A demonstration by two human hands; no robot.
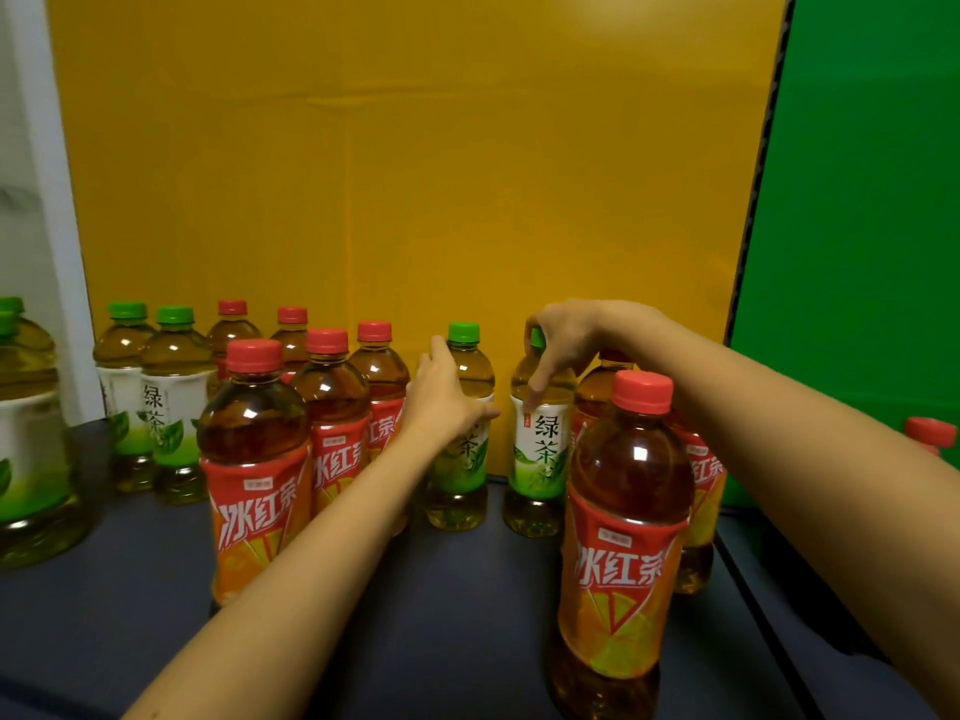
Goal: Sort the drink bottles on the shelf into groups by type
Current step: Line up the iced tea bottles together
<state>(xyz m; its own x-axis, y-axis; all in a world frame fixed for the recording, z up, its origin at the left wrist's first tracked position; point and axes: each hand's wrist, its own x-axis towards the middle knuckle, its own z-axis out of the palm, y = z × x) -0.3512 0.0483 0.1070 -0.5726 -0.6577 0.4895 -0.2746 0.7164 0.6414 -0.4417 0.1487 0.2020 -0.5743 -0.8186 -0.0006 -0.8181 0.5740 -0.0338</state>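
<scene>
Green-capped green tea bottles and red-capped iced black tea bottles stand mixed on a dark shelf (467, 589). My left hand (441, 397) wraps around the middle green tea bottle (462, 459) from its left side. My right hand (566, 340) comes down over the top of a second green tea bottle (540, 449), its fingers round the green cap and neck. Several red tea bottles (332, 407) stand left of my left arm. A large red tea bottle (623, 522) stands in front on the right, under my right forearm.
Two green tea bottles (156, 402) stand at the back left, and a near one (31, 433) at the left edge. Two red tea bottles (696, 480) stand behind the front right one. A yellow board (415, 174) backs the shelf; green board (857, 226) to the right.
</scene>
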